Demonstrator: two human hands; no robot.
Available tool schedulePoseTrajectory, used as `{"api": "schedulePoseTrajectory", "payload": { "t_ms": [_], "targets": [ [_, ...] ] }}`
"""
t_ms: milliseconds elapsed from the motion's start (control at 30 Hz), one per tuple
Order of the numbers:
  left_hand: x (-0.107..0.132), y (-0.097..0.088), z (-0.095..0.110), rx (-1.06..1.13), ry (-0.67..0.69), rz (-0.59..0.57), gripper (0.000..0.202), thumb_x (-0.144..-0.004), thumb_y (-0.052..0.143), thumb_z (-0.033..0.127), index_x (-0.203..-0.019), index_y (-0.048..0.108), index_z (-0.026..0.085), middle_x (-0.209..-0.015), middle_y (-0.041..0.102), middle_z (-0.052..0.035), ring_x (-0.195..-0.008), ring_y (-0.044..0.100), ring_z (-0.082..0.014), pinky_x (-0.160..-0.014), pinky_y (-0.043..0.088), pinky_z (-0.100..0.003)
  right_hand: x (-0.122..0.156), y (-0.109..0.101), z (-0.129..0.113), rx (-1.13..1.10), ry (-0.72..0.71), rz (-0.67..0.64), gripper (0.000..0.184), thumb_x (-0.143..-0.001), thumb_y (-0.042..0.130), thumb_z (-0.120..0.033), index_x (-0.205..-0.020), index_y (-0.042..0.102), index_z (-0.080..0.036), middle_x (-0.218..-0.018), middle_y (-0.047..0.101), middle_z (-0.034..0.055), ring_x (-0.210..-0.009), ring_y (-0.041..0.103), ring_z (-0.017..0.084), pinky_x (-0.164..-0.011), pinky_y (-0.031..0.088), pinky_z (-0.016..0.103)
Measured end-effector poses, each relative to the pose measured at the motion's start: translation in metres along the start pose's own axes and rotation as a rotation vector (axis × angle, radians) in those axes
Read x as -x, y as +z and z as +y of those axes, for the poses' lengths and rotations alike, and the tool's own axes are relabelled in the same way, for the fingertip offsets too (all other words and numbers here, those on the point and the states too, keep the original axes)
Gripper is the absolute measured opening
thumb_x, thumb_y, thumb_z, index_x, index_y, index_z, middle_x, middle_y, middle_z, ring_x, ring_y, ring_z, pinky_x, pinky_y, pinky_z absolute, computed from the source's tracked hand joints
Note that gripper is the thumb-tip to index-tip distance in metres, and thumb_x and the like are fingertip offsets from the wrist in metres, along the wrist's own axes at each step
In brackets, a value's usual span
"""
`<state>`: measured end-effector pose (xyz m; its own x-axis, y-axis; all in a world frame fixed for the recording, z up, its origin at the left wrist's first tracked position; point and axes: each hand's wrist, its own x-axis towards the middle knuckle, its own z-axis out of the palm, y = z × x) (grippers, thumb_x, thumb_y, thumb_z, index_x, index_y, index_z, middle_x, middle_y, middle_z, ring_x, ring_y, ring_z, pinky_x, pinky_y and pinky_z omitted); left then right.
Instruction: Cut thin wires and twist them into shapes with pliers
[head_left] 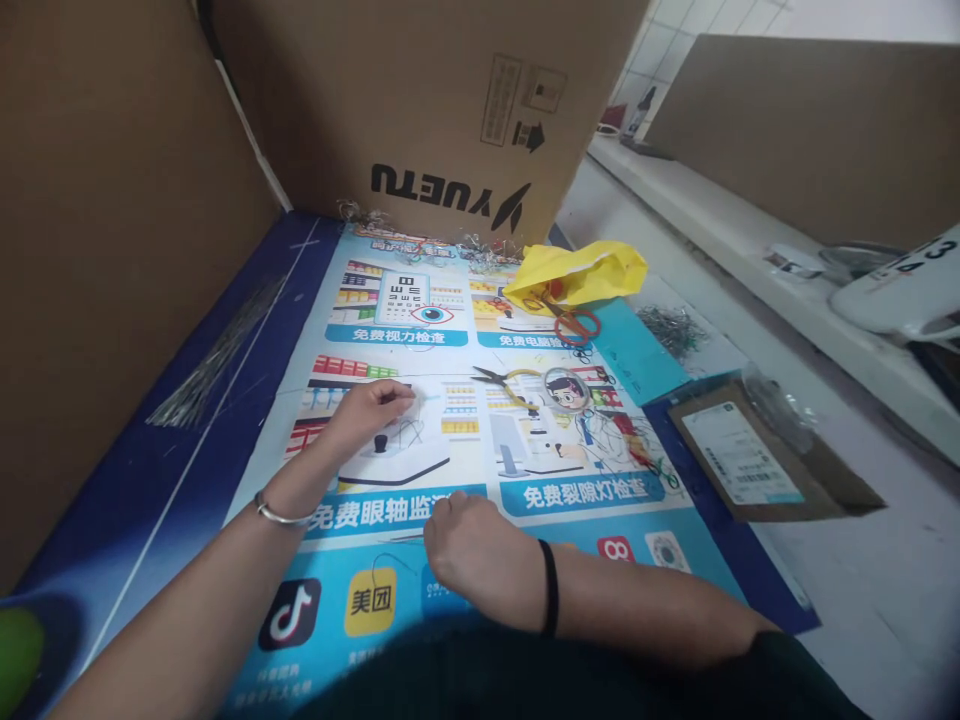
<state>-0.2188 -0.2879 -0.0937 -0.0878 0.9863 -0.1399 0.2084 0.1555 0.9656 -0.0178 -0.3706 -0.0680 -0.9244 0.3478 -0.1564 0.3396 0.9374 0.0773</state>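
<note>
My left hand [377, 408] is raised over the printed sheet, thumb and fingers pinched together. Thin strands show beside its fingertips, but what it grips is too fine to make out. Lower and to the right, my right hand [471, 550] is closed with its back turned up, so its fingers are hidden. A thin dark strand [397, 562] curls on the sheet to its left. Beyond both hands lie pliers with yellow handles [517, 400] and a round clear disc or roll [566, 391]. Coloured threads [630, 445] are tangled to the right.
A bundle of thin wires [217, 350] lies at the left. Orange-handled scissors [576, 326] rest by a yellow bag [585, 272]. Further right are a teal card [637, 350], a dark wire heap [671, 330] and a brown parcel [750, 460]. Cardboard walls [420, 90] stand behind and left.
</note>
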Motion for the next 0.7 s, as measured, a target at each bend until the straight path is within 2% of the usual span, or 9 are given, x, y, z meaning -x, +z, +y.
{"api": "schedulePoseTrajectory", "payload": {
  "t_ms": [100, 200, 400, 533, 700],
  "targets": [
    [-0.002, -0.001, -0.004, -0.037, 0.016, -0.02, 0.022, -0.065, 0.068, 0.035, -0.078, 0.068, 0.017, -0.059, 0.058, 0.0019, -0.048, 0.046, -0.0085, -0.048, 0.036, -0.021, 0.001, 0.002, 0.006, -0.037, -0.043, 0.015, 0.006, -0.071, 0.054, -0.008, -0.073, 0.054, -0.014, -0.069, 0.056, 0.0081, -0.059, 0.049, 0.018, -0.045, 0.031, 0.028],
    [-0.003, -0.002, -0.008, -0.041, 0.007, -0.031, 0.025, -0.066, 0.067, 0.037, -0.081, 0.068, 0.017, -0.067, 0.061, 0.0003, -0.051, 0.048, -0.0091, -0.049, 0.038, -0.021, 0.004, 0.001, 0.013, -0.066, -0.076, 0.02, 0.006, -0.07, 0.054, -0.01, -0.074, 0.054, -0.014, -0.072, 0.057, 0.0076, -0.061, 0.049, 0.019, -0.045, 0.03, 0.029],
    [-0.002, -0.001, -0.002, -0.05, -0.026, -0.021, 0.027, -0.063, 0.069, 0.039, -0.081, 0.069, 0.019, -0.067, 0.063, -0.0002, -0.049, 0.046, -0.0089, -0.046, 0.037, -0.02, 0.013, -0.005, 0.022, -0.132, -0.099, 0.012, 0.007, -0.068, 0.055, -0.014, -0.076, 0.055, -0.014, -0.074, 0.058, 0.0076, -0.064, 0.05, 0.019, -0.045, 0.028, 0.028],
    [-0.001, -0.001, 0.002, 0.005, -0.052, -0.03, 0.027, -0.063, 0.07, 0.039, -0.081, 0.068, 0.018, -0.065, 0.06, 0.0003, -0.05, 0.047, -0.0095, -0.047, 0.039, -0.02, 0.019, -0.005, 0.031, -0.199, -0.002, -0.002, 0.008, -0.074, 0.049, -0.013, -0.081, 0.054, -0.013, -0.074, 0.059, 0.007, -0.063, 0.051, 0.016, -0.047, 0.028, 0.028],
    [0.0, -0.008, 0.003, 0.005, -0.07, -0.14, 0.019, -0.067, 0.065, 0.035, -0.075, 0.067, 0.017, -0.055, 0.053, 0.0024, -0.046, 0.045, -0.0083, -0.043, 0.036, -0.019, 0.021, -0.001, 0.043, -0.288, 0.123, -0.043, 0.012, -0.074, 0.045, -0.015, -0.083, 0.053, -0.015, -0.077, 0.062, 0.0055, -0.059, 0.051, 0.015, -0.049, 0.025, 0.027]
  ]
}}
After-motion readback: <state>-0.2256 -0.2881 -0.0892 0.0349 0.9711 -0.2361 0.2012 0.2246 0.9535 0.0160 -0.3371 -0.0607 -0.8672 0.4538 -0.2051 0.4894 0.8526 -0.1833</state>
